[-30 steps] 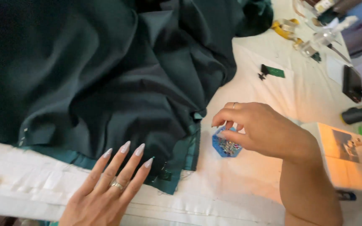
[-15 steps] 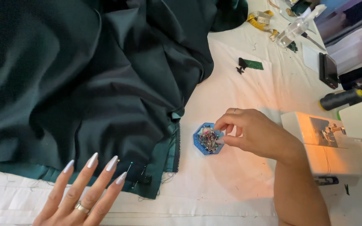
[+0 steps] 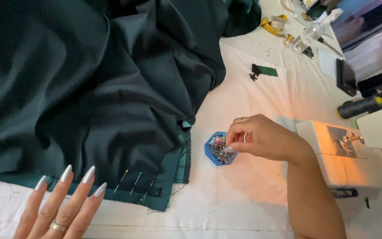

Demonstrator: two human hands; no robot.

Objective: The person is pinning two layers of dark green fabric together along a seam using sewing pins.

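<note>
This is a sewing workroom, set up on a surface (image 3: 261,194) covered in white cloth. A white sewing machine (image 3: 354,155) stands at the right with its lamp glowing orange, a big spread of dark green fabric (image 3: 89,88) lies pinned along its hem, and a small blue dish of pins (image 3: 219,148) sits beside it. Further back lie a yellow measuring tape (image 3: 276,23), a dark thread spool (image 3: 361,106) and a green fabric scrap (image 3: 266,71).
</note>
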